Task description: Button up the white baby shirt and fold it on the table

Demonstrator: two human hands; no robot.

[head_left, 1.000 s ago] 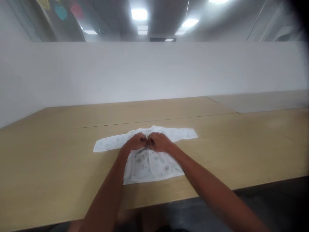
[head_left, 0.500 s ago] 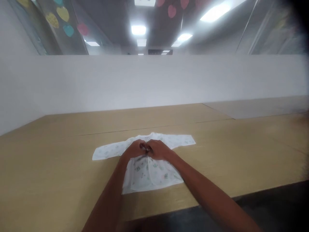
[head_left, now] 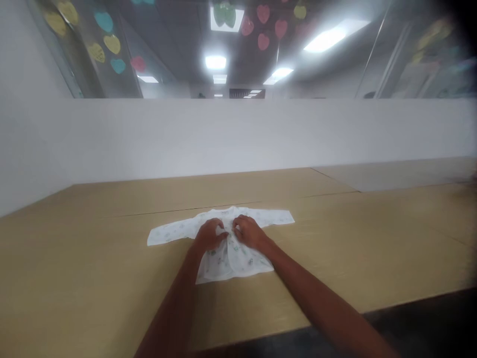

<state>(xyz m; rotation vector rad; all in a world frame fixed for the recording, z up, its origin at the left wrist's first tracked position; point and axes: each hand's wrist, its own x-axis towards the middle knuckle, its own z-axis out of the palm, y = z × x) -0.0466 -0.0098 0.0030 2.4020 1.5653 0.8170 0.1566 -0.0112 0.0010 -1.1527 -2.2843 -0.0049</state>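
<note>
- long-sleeved shirt: white, scattered small green prints
- tabletop: pale tan wood grain
- paper hearts: yellow, teal, pink
- partition: plain white

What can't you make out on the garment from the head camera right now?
Head view, the only one:
The middle of the small white printed shirt near the collar: covered by the left hand and right hand.
Whether either hand pinches cloth: the backs of the hands hide the fingertips.
The shirt's prints: too small and blurred to identify.
The left arm and right arm: cut off by the bottom edge.
</note>
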